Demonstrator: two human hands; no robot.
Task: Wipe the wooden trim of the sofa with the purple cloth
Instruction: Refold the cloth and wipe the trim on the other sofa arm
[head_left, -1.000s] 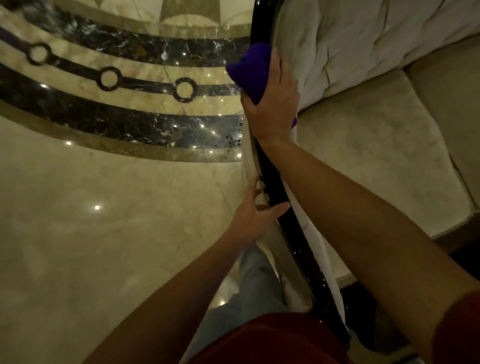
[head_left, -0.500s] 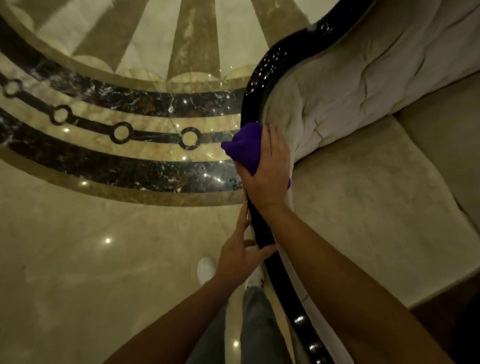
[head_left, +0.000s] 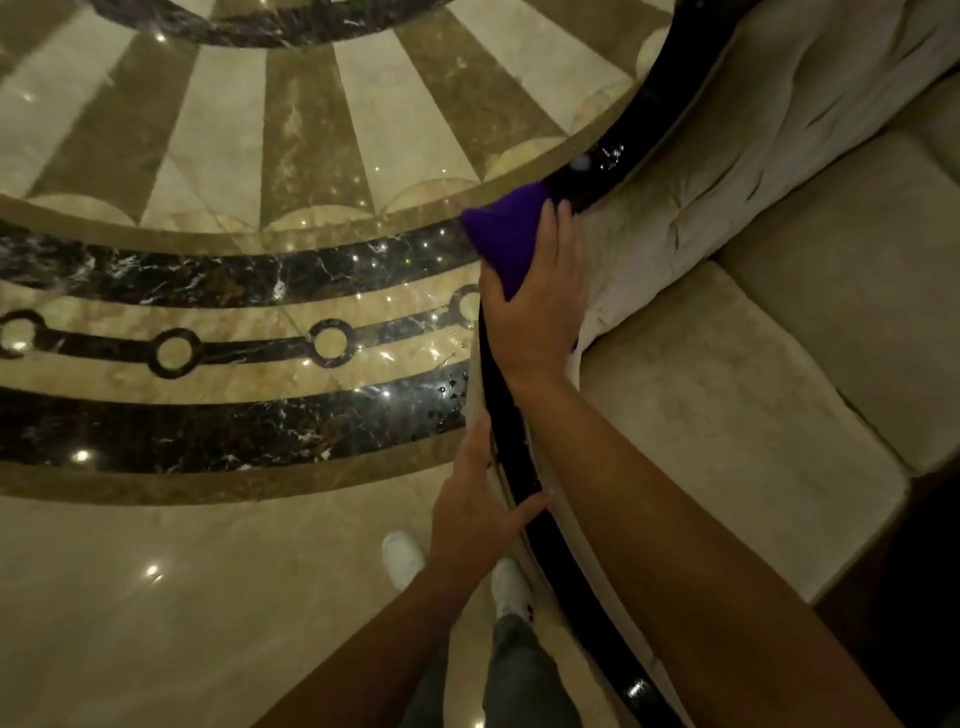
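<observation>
The sofa's glossy dark wooden trim (head_left: 613, 161) curves along the top of its cream backrest, from the upper right down to the lower middle. My right hand (head_left: 535, 306) grips the bunched purple cloth (head_left: 501, 234) and presses it on the trim where the curve bends. My left hand (head_left: 483, 509) rests on the outer side of the backrest lower down, fingers straight, thumb laid across the trim. The trim under the cloth and under my right forearm is hidden.
The cream tufted backrest (head_left: 769, 135) and seat cushion (head_left: 727, 405) lie to the right. A polished marble floor (head_left: 223, 312) with dark bands and rings spreads to the left. My white shoes (head_left: 402, 558) stand on the floor beside the sofa's back.
My right hand has slid the purple cloth farther along the trim toward its curve. My left hand has stayed against the backrest, and the view has tilted to show more of the curve.
</observation>
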